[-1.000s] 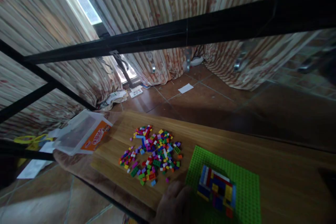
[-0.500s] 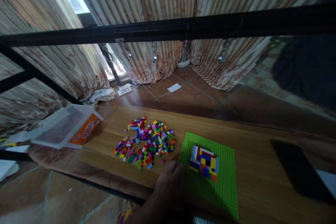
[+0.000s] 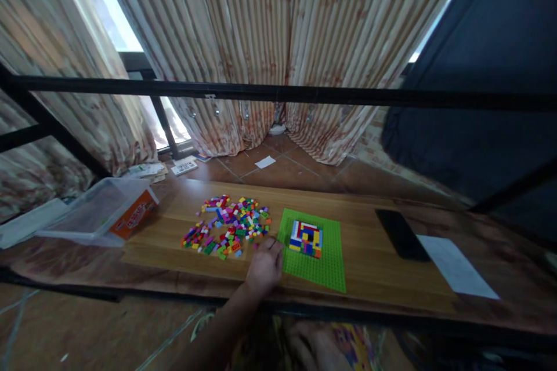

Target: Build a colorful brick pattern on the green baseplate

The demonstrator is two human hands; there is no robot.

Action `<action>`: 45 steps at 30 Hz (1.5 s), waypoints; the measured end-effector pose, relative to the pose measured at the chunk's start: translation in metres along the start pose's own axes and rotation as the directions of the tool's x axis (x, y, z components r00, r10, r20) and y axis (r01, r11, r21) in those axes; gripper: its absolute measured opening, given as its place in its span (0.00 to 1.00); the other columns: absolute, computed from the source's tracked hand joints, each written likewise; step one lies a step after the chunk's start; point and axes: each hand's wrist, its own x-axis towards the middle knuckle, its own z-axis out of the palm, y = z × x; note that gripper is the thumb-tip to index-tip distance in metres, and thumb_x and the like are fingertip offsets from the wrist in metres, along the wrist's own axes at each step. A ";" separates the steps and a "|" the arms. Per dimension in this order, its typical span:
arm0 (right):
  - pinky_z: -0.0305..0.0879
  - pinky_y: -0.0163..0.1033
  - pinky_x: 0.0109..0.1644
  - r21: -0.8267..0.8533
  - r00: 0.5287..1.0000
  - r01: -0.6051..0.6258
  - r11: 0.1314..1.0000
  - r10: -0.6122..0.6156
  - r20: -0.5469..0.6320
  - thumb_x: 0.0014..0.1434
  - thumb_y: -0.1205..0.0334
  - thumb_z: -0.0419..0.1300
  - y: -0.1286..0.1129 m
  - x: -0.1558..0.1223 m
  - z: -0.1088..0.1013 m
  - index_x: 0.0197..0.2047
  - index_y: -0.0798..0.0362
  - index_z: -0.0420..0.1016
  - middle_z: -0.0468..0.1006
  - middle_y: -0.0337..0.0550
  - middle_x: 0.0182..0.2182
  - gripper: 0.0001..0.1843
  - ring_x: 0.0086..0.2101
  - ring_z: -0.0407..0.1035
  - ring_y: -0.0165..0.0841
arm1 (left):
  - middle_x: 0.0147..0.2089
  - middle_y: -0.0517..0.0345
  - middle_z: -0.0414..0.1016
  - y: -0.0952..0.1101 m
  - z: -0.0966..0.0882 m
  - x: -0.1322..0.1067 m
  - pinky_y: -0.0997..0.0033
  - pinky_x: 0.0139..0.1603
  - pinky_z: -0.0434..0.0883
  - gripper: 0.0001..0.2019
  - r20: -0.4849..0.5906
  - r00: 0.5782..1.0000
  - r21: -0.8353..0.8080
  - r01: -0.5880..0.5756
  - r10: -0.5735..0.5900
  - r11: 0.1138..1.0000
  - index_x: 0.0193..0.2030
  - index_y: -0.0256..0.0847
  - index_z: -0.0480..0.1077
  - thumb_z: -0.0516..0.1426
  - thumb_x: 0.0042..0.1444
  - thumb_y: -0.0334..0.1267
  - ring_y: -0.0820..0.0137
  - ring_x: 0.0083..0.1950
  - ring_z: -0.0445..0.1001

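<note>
My left hand (image 3: 264,266) rests on the wooden board (image 3: 369,261), with its fingers lying loosely against the near left edge of a green baseplate (image 3: 324,269). It holds nothing. On the baseplate sits a small flat build of coloured bricks (image 3: 306,238). A spread of several loose small coloured bricks (image 3: 226,227) lies just left of the hand. My right hand (image 3: 312,348) is low in shadow below the table edge; its fingers are too dim to read.
A clear plastic tub with an orange label (image 3: 104,217) lies on its side at the left end. A black phone (image 3: 401,233) and a white paper sheet (image 3: 456,266) lie on the right. A black bar (image 3: 278,93) crosses in front of curtains.
The view has pulled back and risen, so the table looks smaller and the phone and paper have come into sight. My left hand stays by the baseplate's left edge.
</note>
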 end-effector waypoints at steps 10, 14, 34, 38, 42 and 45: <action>0.73 0.48 0.45 0.056 0.797 -0.037 0.998 0.063 -0.600 0.56 0.58 0.54 0.052 0.089 -0.091 0.54 0.52 0.71 0.81 0.51 0.42 0.22 0.38 0.77 0.40 | 0.48 0.46 0.73 0.023 -0.001 0.017 0.62 0.56 0.69 0.19 0.000 0.996 0.209 0.091 -0.093 0.974 0.52 0.35 0.70 0.51 0.54 0.22 0.62 0.51 0.71; 0.71 0.50 0.51 0.081 0.812 0.008 0.997 0.041 -0.582 0.57 0.58 0.53 0.054 0.105 -0.074 0.59 0.53 0.66 0.80 0.52 0.47 0.26 0.44 0.76 0.41 | 0.48 0.46 0.74 0.020 0.000 0.030 0.62 0.57 0.68 0.22 0.043 0.998 0.245 0.029 -0.040 0.969 0.54 0.34 0.70 0.50 0.53 0.21 0.62 0.52 0.71; 0.69 0.48 0.52 -0.018 0.853 0.126 0.992 -0.118 -0.509 0.62 0.51 0.51 0.066 0.118 -0.079 0.58 0.52 0.69 0.77 0.51 0.52 0.25 0.50 0.72 0.41 | 0.47 0.48 0.76 -0.006 -0.005 0.018 0.59 0.53 0.69 0.17 0.055 0.994 0.157 -0.105 0.098 0.982 0.55 0.37 0.70 0.48 0.61 0.28 0.63 0.48 0.72; 0.71 0.45 0.46 -0.020 0.864 0.061 0.998 -0.063 -0.500 0.63 0.45 0.50 0.072 0.117 -0.077 0.57 0.50 0.70 0.76 0.51 0.53 0.26 0.49 0.72 0.42 | 0.45 0.49 0.76 -0.013 -0.016 0.019 0.60 0.52 0.69 0.15 0.011 0.995 0.139 -0.101 0.101 0.985 0.53 0.38 0.70 0.48 0.63 0.29 0.64 0.46 0.72; 0.71 0.44 0.46 -0.007 0.860 0.025 1.000 -0.025 -0.510 0.62 0.42 0.50 0.076 0.117 -0.077 0.55 0.49 0.71 0.78 0.48 0.52 0.26 0.47 0.74 0.42 | 0.45 0.50 0.77 -0.028 -0.033 0.022 0.61 0.52 0.70 0.14 -0.136 0.989 0.127 -0.043 0.061 0.991 0.52 0.38 0.71 0.49 0.63 0.30 0.64 0.47 0.72; 0.71 0.45 0.48 -0.005 0.857 -0.005 1.000 0.002 -0.516 0.60 0.39 0.51 0.078 0.117 -0.076 0.53 0.48 0.73 0.78 0.47 0.51 0.27 0.46 0.75 0.43 | 0.45 0.50 0.77 -0.052 -0.056 0.028 0.60 0.53 0.70 0.14 -0.301 0.949 0.146 0.141 -0.092 0.979 0.51 0.39 0.71 0.50 0.62 0.30 0.63 0.48 0.72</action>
